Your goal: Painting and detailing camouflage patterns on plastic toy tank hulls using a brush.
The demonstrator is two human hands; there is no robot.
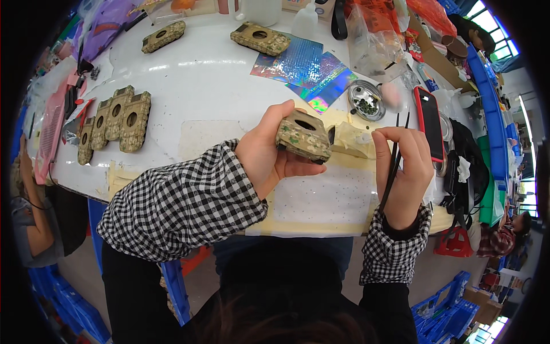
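My left hand [260,146] is closed around a camouflage toy tank hull [303,136], holding it tilted above the table with its dark round opening showing. My right hand [411,178] holds black tweezers [390,182] against the palm, their two tips pointing up and away. Its thumb and index finger come together beside a tape-wrapped block [348,141]; whether they pinch a tiny piece there I cannot tell. Just beyond the block is a round metal dish [365,112] with small dark green bits. Under the hands lies a white sheet [321,200] with small dark specks.
Several camouflage hulls [135,121] stand in a row at the left; two more, including one hull [259,39], lie at the back. Shiny holographic sheets [312,66] lie ahead. A red-cased phone [428,123] and a black bag [467,155] are at the right.
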